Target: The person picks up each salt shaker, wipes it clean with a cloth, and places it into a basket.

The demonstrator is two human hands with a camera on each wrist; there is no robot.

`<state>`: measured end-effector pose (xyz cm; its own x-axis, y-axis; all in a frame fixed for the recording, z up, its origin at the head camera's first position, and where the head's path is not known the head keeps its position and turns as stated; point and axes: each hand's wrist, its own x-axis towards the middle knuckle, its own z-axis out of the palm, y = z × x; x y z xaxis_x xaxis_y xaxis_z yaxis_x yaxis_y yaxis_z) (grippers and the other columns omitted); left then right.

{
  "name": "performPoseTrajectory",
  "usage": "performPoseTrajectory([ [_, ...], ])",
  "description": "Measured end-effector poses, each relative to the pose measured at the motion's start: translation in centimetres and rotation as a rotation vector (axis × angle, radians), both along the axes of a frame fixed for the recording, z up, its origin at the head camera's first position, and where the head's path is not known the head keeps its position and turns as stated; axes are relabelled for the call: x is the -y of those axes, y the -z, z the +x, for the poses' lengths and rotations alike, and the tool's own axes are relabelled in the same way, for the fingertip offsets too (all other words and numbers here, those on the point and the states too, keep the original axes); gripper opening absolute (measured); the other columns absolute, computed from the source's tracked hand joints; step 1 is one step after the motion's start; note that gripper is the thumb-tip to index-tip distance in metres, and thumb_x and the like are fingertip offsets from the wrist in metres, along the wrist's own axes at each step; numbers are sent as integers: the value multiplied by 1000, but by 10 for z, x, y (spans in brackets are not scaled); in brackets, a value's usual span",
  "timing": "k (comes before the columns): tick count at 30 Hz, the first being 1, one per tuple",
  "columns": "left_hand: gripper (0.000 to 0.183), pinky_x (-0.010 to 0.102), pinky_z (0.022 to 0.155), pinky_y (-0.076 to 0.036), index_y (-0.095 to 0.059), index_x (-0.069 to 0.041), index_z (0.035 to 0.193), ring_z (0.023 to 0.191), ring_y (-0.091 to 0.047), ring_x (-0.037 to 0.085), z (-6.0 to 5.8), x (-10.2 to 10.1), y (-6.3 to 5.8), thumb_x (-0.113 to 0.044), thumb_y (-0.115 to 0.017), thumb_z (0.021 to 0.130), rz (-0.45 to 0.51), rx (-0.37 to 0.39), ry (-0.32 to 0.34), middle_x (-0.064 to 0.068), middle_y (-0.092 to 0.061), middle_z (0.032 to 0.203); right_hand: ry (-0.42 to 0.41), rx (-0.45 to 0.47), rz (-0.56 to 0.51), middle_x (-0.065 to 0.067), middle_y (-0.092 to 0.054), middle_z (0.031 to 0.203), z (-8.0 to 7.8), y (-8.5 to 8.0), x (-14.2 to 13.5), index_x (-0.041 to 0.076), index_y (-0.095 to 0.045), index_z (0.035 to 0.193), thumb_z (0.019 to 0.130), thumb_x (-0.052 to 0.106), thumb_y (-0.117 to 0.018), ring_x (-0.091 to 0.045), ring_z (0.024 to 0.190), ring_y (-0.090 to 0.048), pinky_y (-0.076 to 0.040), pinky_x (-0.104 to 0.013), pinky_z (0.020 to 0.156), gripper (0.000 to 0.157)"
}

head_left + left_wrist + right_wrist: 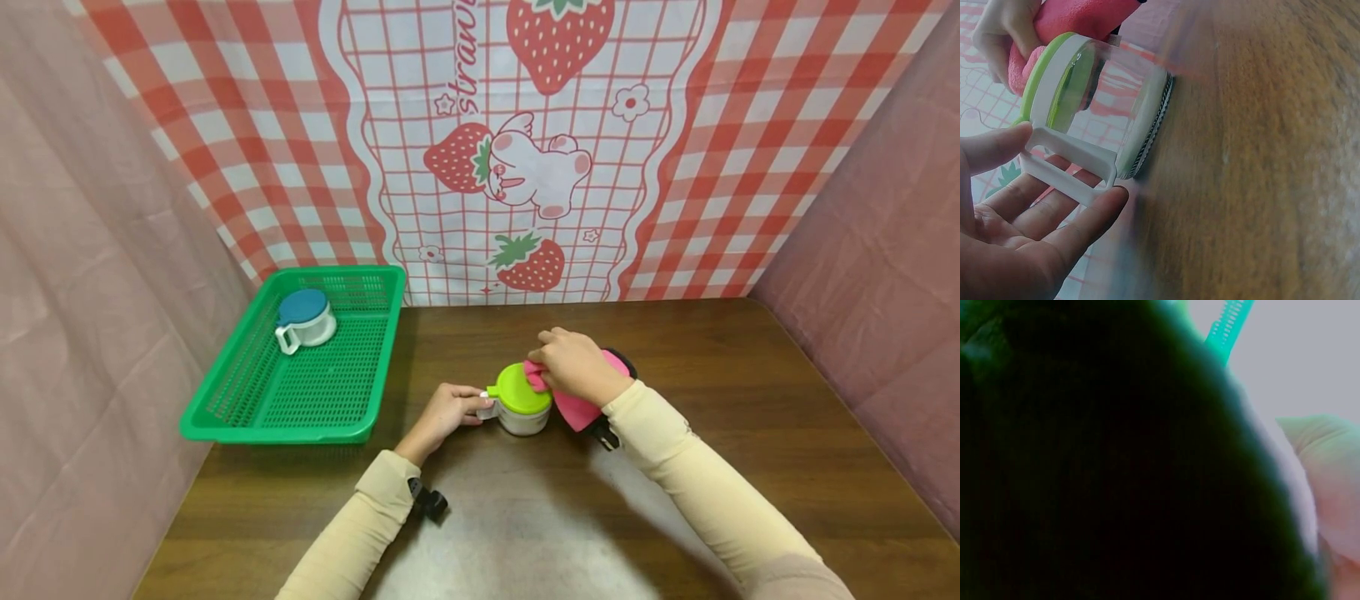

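Note:
A clear seasoning jar (522, 422) with a lime-green lid (517, 387) and a white handle (1066, 142) stands upright on the table. My left hand (446, 412) pinches the handle, with the thumb at its lid end and fingers along and below it. My right hand (573, 363) grips a pink cloth (576, 408) and holds a bunched part of it against the lid's right side. The rest of the cloth hangs below that palm. In the right wrist view a large dark blur hides most of the work; only part of the hand (1332, 481) shows at the right.
A green plastic basket (281, 434) stands at the left of the wooden table (697, 400). Inside it, near the back left, lies a similar jar with a blue lid (303, 307). A red-and-white strawberry cloth (690, 167) hangs behind the table, with pink curtains at both sides.

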<state>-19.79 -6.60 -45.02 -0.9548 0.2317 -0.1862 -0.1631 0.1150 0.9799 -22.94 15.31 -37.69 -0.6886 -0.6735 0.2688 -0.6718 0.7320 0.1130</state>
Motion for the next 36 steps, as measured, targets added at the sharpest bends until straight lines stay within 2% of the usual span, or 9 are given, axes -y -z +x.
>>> performPoseTrajectory([
  [3, 27, 49, 88, -55, -65, 17, 107, 82, -63, 14, 8, -1, -15, -3, -64, 88, -4, 4, 3, 4, -67, 89, -1, -2, -18, -4, -55, 74, 2, 2, -3, 16, -73, 79, 72, 5, -73, -24, 71, -52, -44, -35, 55, 12],
  [10, 27, 48, 88, -55, -66, 16, 106, 85, -65, 18, 7, -1, -17, -4, -65, 88, -5, 10, -8, 5, -68, 90, -26, -19, -60, -3, -55, 75, 7, 7, -10, 15, -76, 87, 74, 9, -76, -23, 72, -52, -44, -34, 55, 14],
  [17, 27, 49, 89, -54, -66, 16, 107, 83, -64, 17, 10, -2, -19, -3, -64, 88, -1, 13, -10, 5, -67, 90, -28, -5, -93, -3, -56, 78, 17, 9, -16, 13, -77, 92, 76, 12, -79, -20, 72, -50, -45, -32, 58, 16],
  [20, 27, 50, 89, -54, -65, 17, 107, 83, -64, 16, 7, -2, -15, -3, -64, 88, -4, 15, -10, 7, -67, 90, -34, 0, -112, -2, -58, 80, 22, 9, -17, 13, -77, 93, 77, 13, -80, -20, 74, -52, -47, -32, 61, 17],
  [28, 28, 48, 85, -56, -67, 14, 107, 83, -65, 15, -8, -1, 15, -7, -67, 88, -9, 18, -29, 9, -69, 94, -61, -9, -146, -2, -57, 81, 31, 11, -17, 15, -75, 89, 76, 12, -80, -19, 76, -53, -49, -33, 62, 14],
  [36, 30, 41, 81, -59, -68, 12, 107, 81, -64, 12, -7, -2, 20, -10, -69, 87, 1, 16, -42, 12, -70, 97, -57, 2, -221, 0, -56, 80, 36, 15, -25, 12, -76, 97, 75, 11, -80, -17, 75, -52, -47, -33, 61, 23],
])
